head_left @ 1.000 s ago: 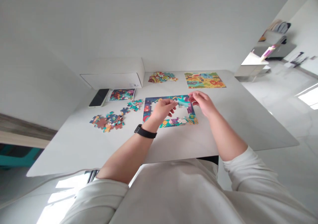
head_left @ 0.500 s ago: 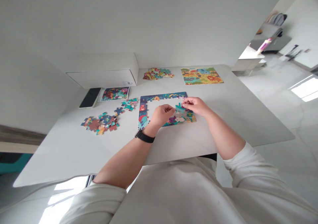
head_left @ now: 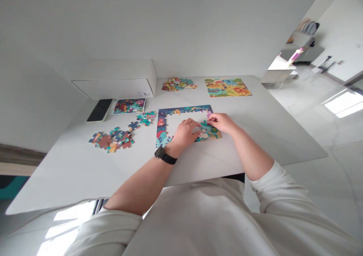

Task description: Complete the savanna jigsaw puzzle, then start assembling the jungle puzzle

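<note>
A partly assembled puzzle [head_left: 161, 123] lies on the table, its frame joined around a bare middle, with more pieces filled in at the lower right. My left hand [head_left: 185, 134], a black watch on its wrist, rests over the puzzle's lower middle, thumb and fingers apart and nothing seen between them. At the puzzle's right edge is my right hand [head_left: 222, 123], its thumb and fingertips pinched together at the pieces there; whatever is between them is too small to make out. Loose pieces [head_left: 115, 138] lie in a pile left of the puzzle, and a smaller group [head_left: 146, 118] sits nearer.
A phone [head_left: 100, 110] and a picture card [head_left: 129, 106] lie before a white box [head_left: 113, 87] at the back left. Another pile of pieces [head_left: 178, 84] and a finished animal puzzle [head_left: 228, 87] are along the wall.
My left hand's fingers have spread from a pinch and come down on the puzzle. My right hand has moved slightly down along the right edge. The view has shifted a little.
</note>
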`<state>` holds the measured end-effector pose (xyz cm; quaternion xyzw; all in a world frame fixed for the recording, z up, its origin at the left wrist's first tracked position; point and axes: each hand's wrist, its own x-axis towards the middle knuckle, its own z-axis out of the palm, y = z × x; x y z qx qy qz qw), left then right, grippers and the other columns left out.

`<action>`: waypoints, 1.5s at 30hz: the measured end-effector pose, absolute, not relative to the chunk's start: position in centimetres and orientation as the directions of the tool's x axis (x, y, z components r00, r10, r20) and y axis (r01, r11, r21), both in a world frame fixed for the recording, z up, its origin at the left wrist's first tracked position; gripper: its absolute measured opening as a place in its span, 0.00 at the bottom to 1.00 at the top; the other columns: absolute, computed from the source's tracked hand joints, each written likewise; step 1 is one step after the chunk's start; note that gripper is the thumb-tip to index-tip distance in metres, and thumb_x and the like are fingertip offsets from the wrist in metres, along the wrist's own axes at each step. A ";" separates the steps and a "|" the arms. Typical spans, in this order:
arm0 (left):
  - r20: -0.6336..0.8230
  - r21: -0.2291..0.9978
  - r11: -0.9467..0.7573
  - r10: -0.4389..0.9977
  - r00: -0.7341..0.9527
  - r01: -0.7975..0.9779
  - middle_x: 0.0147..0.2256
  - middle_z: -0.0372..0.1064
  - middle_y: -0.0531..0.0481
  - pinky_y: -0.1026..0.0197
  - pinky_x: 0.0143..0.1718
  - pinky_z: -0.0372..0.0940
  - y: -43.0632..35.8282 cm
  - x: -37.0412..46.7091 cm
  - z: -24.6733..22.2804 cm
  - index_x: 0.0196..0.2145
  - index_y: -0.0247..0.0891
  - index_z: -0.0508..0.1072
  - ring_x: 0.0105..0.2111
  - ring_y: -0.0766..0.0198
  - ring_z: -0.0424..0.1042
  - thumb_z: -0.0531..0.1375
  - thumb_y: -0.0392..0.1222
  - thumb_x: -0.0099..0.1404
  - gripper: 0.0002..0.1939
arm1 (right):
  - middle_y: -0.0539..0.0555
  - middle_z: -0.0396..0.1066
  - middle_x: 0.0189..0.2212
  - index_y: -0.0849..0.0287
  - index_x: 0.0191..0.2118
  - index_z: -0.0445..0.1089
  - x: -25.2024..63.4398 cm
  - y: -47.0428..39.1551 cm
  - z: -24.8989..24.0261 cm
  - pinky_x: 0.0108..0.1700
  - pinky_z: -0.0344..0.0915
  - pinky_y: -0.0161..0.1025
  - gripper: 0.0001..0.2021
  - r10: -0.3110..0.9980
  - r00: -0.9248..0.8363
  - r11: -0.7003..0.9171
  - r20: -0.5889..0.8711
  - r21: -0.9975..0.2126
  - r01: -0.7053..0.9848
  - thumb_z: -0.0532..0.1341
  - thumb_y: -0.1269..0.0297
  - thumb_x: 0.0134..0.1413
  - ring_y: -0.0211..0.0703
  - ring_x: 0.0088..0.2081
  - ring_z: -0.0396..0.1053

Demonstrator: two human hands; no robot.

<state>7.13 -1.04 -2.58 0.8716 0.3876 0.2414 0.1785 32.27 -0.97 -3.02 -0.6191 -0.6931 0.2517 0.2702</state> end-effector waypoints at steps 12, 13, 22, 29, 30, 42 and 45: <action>0.218 0.395 -0.701 0.699 0.681 0.593 0.66 0.72 0.47 0.42 0.68 0.64 -2.1 7.5 -3.0 0.56 0.49 0.82 0.63 0.47 0.70 0.64 0.44 0.73 0.16 | 0.51 0.84 0.34 0.54 0.37 0.82 31.9 -1.4 -2.3 0.39 0.66 0.37 0.02 0.988 -0.128 0.155 0.088 -0.528 0.835 0.71 0.68 0.61 0.43 0.36 0.79; 0.217 0.393 -0.704 0.696 0.684 0.591 0.66 0.72 0.47 0.42 0.68 0.63 -2.1 7.5 -3.0 0.56 0.49 0.83 0.63 0.48 0.70 0.63 0.45 0.74 0.16 | 0.51 0.83 0.34 0.54 0.37 0.82 31.9 -1.4 -2.3 0.38 0.66 0.36 0.02 0.987 -0.129 0.157 0.091 -0.515 0.843 0.71 0.68 0.60 0.43 0.36 0.79; 0.239 0.408 -0.735 0.659 0.713 0.542 0.63 0.76 0.45 0.43 0.67 0.65 -2.1 7.4 -2.7 0.55 0.48 0.84 0.61 0.49 0.73 0.62 0.43 0.74 0.16 | 0.50 0.82 0.33 0.54 0.36 0.81 33.4 -1.3 -1.8 0.40 0.68 0.37 0.02 0.989 -0.080 0.136 0.123 -0.568 0.812 0.70 0.68 0.58 0.42 0.34 0.77; 0.234 0.393 -0.747 0.645 0.727 0.536 0.63 0.76 0.47 0.44 0.68 0.64 -2.0 7.4 -3.1 0.54 0.51 0.84 0.62 0.49 0.73 0.63 0.46 0.74 0.15 | 0.48 0.80 0.28 0.53 0.31 0.79 33.5 -1.4 -1.6 0.36 0.66 0.36 0.04 0.996 -0.093 0.082 0.009 -0.570 0.818 0.74 0.67 0.52 0.41 0.31 0.75; 0.234 0.391 -0.749 0.642 0.730 0.534 0.63 0.76 0.47 0.44 0.69 0.64 -2.0 7.4 -3.1 0.54 0.51 0.84 0.63 0.49 0.73 0.63 0.47 0.74 0.15 | 0.48 0.80 0.28 0.53 0.31 0.79 33.4 -1.5 -1.6 0.35 0.66 0.36 0.04 0.996 -0.089 0.071 -0.004 -0.564 0.822 0.74 0.68 0.52 0.41 0.31 0.75; 0.202 0.364 -0.756 0.634 0.747 0.544 0.66 0.74 0.46 0.43 0.69 0.63 -2.1 7.3 -2.9 0.56 0.48 0.83 0.64 0.48 0.71 0.64 0.48 0.74 0.16 | 0.48 0.80 0.28 0.54 0.31 0.79 33.0 -1.4 -1.9 0.34 0.63 0.37 0.05 0.997 -0.070 0.040 -0.034 -0.538 0.842 0.74 0.64 0.54 0.41 0.30 0.74; 0.204 0.370 -0.752 0.639 0.742 0.545 0.65 0.75 0.46 0.44 0.69 0.63 -2.1 7.4 -2.9 0.55 0.49 0.83 0.64 0.48 0.71 0.63 0.48 0.74 0.15 | 0.48 0.79 0.27 0.53 0.31 0.78 33.0 -1.4 -2.2 0.33 0.62 0.37 0.05 0.997 -0.077 0.053 -0.021 -0.536 0.842 0.73 0.64 0.54 0.41 0.30 0.74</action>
